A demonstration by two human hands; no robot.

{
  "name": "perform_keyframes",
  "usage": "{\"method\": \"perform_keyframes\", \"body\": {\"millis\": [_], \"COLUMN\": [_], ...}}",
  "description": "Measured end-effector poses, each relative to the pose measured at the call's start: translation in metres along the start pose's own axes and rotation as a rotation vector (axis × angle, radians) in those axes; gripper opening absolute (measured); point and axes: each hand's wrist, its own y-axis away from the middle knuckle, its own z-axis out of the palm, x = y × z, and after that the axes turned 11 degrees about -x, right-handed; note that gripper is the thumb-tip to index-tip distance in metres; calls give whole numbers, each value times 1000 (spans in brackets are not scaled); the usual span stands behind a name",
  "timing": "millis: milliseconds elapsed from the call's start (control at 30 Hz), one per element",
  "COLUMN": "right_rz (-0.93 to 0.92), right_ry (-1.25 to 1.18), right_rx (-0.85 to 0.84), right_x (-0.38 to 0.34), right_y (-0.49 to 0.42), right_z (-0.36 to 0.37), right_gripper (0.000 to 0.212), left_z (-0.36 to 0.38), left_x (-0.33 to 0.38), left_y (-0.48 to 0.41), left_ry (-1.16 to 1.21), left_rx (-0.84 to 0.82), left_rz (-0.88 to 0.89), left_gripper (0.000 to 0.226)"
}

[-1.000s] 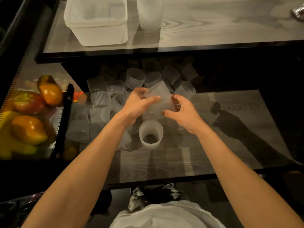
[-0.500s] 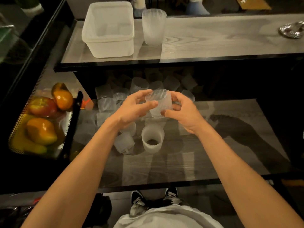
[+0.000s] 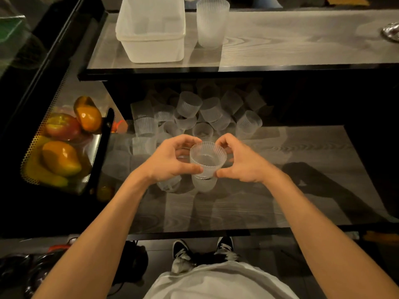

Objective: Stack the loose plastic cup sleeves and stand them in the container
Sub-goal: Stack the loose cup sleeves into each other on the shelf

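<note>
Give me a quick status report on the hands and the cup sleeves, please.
Both hands, left hand and right hand, on one sleeve. Directly over upright sleeve. Container empty. Nothing blocking.

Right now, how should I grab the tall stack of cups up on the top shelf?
Take the tall stack around its ribbed middle, coming from the right. It stands upright, open end up, and the white container sits close on its left, so your fingers have more room on the bare side.

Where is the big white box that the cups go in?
The white container sits at the top left of the head view, on the upper shelf, right beside a tall stack of cup sleeves on its right.
</note>
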Motion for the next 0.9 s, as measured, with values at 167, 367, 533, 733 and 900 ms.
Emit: {"method": "perform_keyframes", "body": {"millis": [167,367,533,733,900], "right_rz": [23,22,14,162,177], "right_ry": [59,55,86,160,158], "right_rx": [24,54,72,-56,-97], "right_x": [7,9,11,27,42], "right_y": [0,5,8,5,-3], "right_z": [8,7,8,10,21], "right_gripper": [54,54,55,96,101], "left_z": [5,9,13,11,16], "left_x": [-6,-6,-12,-29,-49], "left_y": [-2,-4,-3,-5,-10], "left_ry": [-88,-107,-107,-137,-188], "left_rx": [19,59,85,-47,-116], "left_rz": [9,59,74,-86,-193], "left_gripper": [69,66,66,99,103]}}
